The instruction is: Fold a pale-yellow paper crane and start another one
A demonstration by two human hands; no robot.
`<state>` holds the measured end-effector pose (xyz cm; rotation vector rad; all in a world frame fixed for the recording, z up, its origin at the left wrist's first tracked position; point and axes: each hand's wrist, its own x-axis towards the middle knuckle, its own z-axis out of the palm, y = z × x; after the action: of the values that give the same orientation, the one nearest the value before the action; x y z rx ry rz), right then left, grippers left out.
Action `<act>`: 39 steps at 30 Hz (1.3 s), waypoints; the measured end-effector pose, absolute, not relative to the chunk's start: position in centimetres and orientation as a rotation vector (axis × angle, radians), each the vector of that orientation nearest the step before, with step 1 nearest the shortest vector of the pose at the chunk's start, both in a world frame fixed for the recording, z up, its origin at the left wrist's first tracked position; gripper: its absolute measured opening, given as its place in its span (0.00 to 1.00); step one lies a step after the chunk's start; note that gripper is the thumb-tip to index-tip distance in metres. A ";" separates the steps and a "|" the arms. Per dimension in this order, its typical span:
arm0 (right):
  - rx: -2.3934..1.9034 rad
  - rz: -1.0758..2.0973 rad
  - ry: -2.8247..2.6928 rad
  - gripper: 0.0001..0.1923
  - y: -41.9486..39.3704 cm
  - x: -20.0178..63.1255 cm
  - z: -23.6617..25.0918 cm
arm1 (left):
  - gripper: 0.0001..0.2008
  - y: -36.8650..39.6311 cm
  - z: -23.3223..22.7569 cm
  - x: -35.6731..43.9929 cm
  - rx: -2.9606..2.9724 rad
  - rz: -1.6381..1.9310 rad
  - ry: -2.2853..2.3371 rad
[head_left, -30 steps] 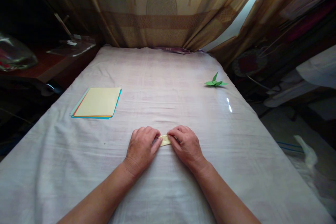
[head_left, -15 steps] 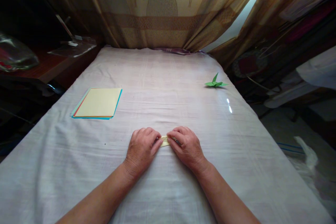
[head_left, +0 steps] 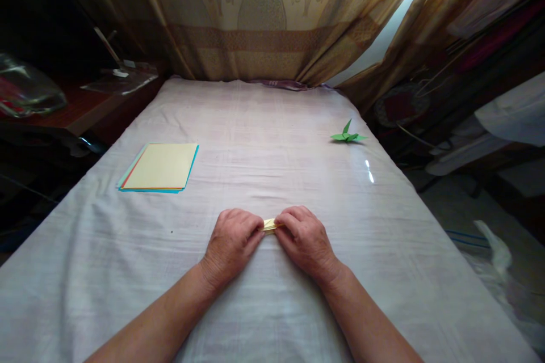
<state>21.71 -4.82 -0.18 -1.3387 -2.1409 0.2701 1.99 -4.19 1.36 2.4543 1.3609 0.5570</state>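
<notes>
Between my two hands is a small piece of folded pale-yellow paper (head_left: 269,226), only its middle showing. My left hand (head_left: 235,236) pinches its left end with thumb and fingers. At the other end, my right hand (head_left: 303,241) grips the paper the same way. Both ends are hidden under my fingertips. Farther off on the right lies a green folded paper crane (head_left: 348,137), its wings spread. To the left, a stack of square coloured paper (head_left: 160,165) rests flat, pale yellow on top with blue and red edges below.
A white cloth (head_left: 272,295) with wrinkles covers the surface. Beyond its far edge hang brown patterned curtains (head_left: 264,39). A dark wooden table (head_left: 85,110) holding plastic wrapping stands at the left. White fabric (head_left: 515,113) hangs at the right.
The paper between my hands has tilted or been folded so that more layered edges show. My fingers have shifted slightly, still pinching both ends. The view has moved a little.
</notes>
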 end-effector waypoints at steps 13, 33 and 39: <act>-1.186 0.372 -2.005 0.04 -4.8 21.3 0.3 | 0.05 -4.2 1.2 2.0 2.488 0.775 1.309; -1.395 0.882 -1.603 0.05 -4.9 20.9 0.5 | 0.11 -3.9 1.4 1.8 1.748 0.694 1.142; -1.360 0.887 -1.662 0.06 -5.0 20.9 0.7 | 0.10 -3.9 1.5 2.1 1.620 0.710 1.235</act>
<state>20.86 -4.98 0.72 -1.3598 -1.6625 0.8869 2.05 -3.90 1.50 1.6197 1.2352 0.7102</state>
